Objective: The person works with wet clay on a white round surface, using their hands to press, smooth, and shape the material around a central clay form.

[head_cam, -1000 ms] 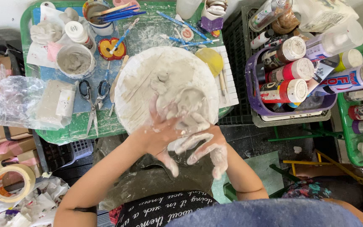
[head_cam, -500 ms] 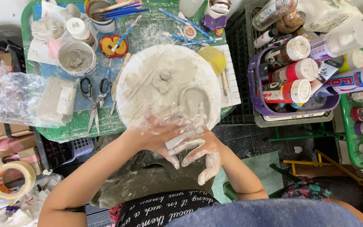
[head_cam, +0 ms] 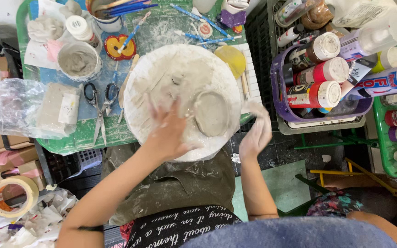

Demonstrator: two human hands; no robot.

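Left hand point(head_cam: 168, 133) spread flat, fingers splayed wide, pressed palm-down on the round white board point(head_cam: 182, 98), gripping nothing; likely there to steady the board, which overhangs the near edge of the green table point(head_cam: 76, 142) above the lap. Just right of the fingertips, touching the board, 1 oval slab of grey clay point(head_cam: 211, 113), lying flat with a slightly raised rim, near the board's right side. Not clear whether a fingertip meets the slab or stops just short.

Right hand point(head_cam: 256, 133) off the board, beside its right edge, raised and blurred, coated in pale clay; fingers loosely curled, apparently holding nothing, though the blur leaves that uncertain. Hard to say whether touching the board's rim.

Farther out on the left: scissors point(head_cam: 99, 103) flat on the table, a clay block in a clear plastic bag point(head_cam: 40, 110), a white tub of grey slip point(head_cam: 79, 62) within easy reach. Behind the board: a yellow disc point(head_cam: 229, 59), blue brushes point(head_cam: 194, 23), partly cut off at the top. On the right, well apart from the hands, a purple basket point(head_cam: 279, 98) packed with paint bottles lying on their sides, caps toward the camera. Low at the left, a roll of tape point(head_cam: 12, 195).

Board's near rim hidden under the left wrist; faint marks on the board too smeared to make out.
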